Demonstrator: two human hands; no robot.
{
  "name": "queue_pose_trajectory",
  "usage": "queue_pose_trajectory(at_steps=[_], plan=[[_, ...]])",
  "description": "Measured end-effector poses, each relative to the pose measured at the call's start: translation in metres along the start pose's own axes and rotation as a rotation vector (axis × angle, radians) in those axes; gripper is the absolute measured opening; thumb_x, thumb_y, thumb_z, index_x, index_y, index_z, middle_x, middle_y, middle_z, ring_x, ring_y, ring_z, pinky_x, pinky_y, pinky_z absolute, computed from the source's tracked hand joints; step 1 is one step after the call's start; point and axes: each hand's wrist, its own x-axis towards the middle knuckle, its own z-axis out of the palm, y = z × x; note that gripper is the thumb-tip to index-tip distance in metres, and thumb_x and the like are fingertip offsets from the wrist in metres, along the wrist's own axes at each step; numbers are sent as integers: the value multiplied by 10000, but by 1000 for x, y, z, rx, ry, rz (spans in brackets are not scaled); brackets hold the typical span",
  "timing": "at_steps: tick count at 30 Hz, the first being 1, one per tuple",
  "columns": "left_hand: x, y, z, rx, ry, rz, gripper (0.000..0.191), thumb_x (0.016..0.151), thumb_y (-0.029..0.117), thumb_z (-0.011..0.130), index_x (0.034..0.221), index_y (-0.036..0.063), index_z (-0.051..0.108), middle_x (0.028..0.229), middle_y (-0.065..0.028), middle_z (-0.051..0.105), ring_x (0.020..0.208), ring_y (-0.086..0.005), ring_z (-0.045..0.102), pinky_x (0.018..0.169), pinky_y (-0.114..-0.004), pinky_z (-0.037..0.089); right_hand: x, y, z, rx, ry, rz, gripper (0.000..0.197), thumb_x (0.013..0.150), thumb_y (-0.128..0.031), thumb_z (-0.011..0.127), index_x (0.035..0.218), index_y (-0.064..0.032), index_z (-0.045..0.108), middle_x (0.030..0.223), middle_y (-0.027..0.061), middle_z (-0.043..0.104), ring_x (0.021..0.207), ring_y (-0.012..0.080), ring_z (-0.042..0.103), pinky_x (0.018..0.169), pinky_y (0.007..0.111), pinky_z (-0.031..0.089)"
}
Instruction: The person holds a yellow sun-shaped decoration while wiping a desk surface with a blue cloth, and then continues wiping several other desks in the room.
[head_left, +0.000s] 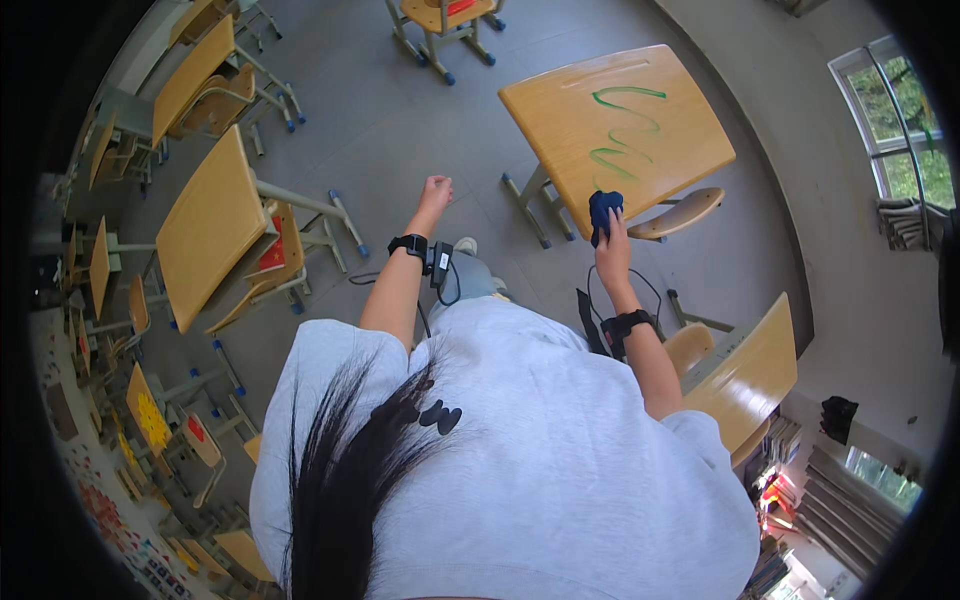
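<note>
My right hand (614, 251) grips a crumpled dark blue cloth (604, 208), which lies against the near edge of a wooden school desk (555, 112). A wavy green mark (621, 139) runs down the desktop from the far side and ends by the cloth. Loosely curled, my left hand (436, 192) hangs in the air left of that desk, with nothing visible in it. Both wrists wear black straps; a small black device (439, 264) with a cable sits at the left one.
A chair (679, 214) is tucked at the marked desk's right side. Another desk (214, 225) stands to my left, its chair (281, 247) bearing a red item. Behind my right arm is a glossy desk (750, 382). A wall with a window (889, 120) bounds the right.
</note>
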Motion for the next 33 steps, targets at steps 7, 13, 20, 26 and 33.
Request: queue_pose_trajectory(at_steps=[7,13,20,26,33], plan=[[99,79,121,255,-194,30,779,769,355,589,1358,75,163,1316,-286,299,1182,-402,367,959,-423,340,34,11,46,-401,-434,335,620,756,-59,552,1336,-90,333,1408,202,225,1241,434,287,972,432,352],[167,122,150,571,-155,143,1039,673,447,691,1398,220,-18,1388,-305,-34,1290,-459,24,1022,-505,186,84,5,72,-425,-352,641,704,696,-79,600,1326,17,301,1380,296,201,1232,492,262,994,447,328],[221,160,180,510,-282,-188,1259,527,529,772,1394,182,-74,1378,-299,-113,1301,-428,-39,1029,-495,182,126,57,72,-550,-336,721,702,722,-55,564,1345,21,250,1390,305,152,1241,507,220,1015,457,294],[214,191,192,681,-312,-369,1329,490,472,820,1363,108,-114,1314,-288,53,1254,-365,144,1012,-456,259,237,145,-5,-614,-447,780,707,735,-112,592,1310,109,243,1315,334,295,1279,398,240,1041,507,203],[226,178,198,829,-305,-345,1273,538,459,805,1337,52,-98,1280,-305,87,1218,-352,174,973,-415,315,346,287,-62,-657,-313,898,572,817,-71,449,1321,90,232,1329,363,229,1253,436,269,1037,487,230]])
